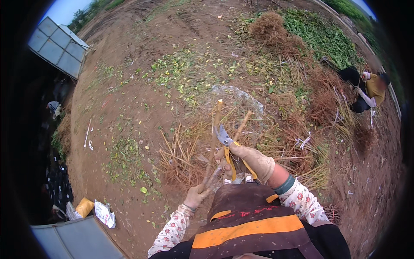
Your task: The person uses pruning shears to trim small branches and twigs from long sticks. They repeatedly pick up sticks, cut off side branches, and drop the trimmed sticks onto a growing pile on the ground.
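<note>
My gloved left hand (196,197) is closed round the lower end of a woody branch (217,116). Its cut upper end is pale. A second stem (243,123) slants up to the right close by; I cannot tell whether the two join as a fork. In my gloved right hand (254,159) are pruning shears (224,137) with yellow handles. Their grey blades lie against or right beside the upright branch, and the handles are spread apart. The right fingertips come near the stems too. Below the hands is a dark brown apron (246,211) with an orange band.
Cut sticks (179,157) lie in a heap ahead. To the right are piles of reddish-brown twigs (323,99) and green leaves (319,34), where another person (366,90) sits. Clear plastic sheeting (241,95) lies on the soil. Metal gates (60,43) and bags (103,213) stand left.
</note>
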Motion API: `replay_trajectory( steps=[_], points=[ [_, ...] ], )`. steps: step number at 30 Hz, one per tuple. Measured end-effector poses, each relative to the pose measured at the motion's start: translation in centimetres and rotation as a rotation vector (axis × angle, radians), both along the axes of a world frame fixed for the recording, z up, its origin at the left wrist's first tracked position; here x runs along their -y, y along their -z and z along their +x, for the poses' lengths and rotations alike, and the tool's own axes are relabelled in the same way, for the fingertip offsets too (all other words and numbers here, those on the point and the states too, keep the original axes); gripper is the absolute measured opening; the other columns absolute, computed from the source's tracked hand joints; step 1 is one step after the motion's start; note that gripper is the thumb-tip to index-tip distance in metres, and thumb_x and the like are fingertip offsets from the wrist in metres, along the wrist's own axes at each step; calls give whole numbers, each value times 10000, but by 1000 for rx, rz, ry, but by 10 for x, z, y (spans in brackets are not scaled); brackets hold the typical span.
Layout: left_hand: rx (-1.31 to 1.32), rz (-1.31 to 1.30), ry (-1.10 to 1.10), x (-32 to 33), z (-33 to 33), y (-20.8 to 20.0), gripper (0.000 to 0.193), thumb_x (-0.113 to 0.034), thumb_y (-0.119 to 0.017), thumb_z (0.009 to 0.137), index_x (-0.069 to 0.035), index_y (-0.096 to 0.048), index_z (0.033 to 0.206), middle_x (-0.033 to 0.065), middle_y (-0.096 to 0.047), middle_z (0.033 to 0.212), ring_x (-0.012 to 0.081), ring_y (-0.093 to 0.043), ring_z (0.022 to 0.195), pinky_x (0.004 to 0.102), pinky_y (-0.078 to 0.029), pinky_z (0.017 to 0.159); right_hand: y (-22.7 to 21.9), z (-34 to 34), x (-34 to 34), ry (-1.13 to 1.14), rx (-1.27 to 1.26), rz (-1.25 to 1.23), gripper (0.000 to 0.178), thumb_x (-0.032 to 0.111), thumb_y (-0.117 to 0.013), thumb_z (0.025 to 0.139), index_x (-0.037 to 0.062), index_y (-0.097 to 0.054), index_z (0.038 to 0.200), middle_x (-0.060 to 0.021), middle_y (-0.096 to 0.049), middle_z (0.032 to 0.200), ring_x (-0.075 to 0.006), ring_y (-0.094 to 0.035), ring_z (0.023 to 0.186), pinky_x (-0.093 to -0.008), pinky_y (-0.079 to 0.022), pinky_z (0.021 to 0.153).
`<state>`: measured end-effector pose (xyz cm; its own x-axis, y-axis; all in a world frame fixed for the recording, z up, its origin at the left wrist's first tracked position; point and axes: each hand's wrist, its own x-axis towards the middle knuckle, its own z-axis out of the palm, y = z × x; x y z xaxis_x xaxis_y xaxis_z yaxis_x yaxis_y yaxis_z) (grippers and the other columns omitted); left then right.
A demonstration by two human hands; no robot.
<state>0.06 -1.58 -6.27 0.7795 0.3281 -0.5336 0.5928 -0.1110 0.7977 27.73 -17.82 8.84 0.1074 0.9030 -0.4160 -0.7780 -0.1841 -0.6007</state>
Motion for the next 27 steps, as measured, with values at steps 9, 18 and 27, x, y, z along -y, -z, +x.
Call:
replay_trajectory(
  steps=[9,18,27],
  points=[
    [-32,413,52,0,8,-13,290,-362,-713,916,-83,-674,989,141,-650,729,300,-660,659,401,-508,635,17,1,-1,140,-58,-41,412,447,-502,1075,53,-621,1071,10,-514,701,-97,-466,536,-284,-433,518],
    [-88,739,-27,-5,4,-6,280,-378,-679,921,-112,-600,884,163,-651,743,386,-660,713,457,-497,629,17,-23,-5,347,136,-243,459,472,-524,1059,36,-629,1159,-18,-611,821,-145,-642,711,-311,-545,664],
    [-84,811,-69,-7,0,-2,256,-362,-683,919,-125,-593,885,148,-651,728,386,-655,692,473,-489,613,25,-16,-3,293,83,-313,466,489,-544,1042,50,-641,1163,-22,-624,808,-158,-650,686,-320,-555,638]
  ],
)
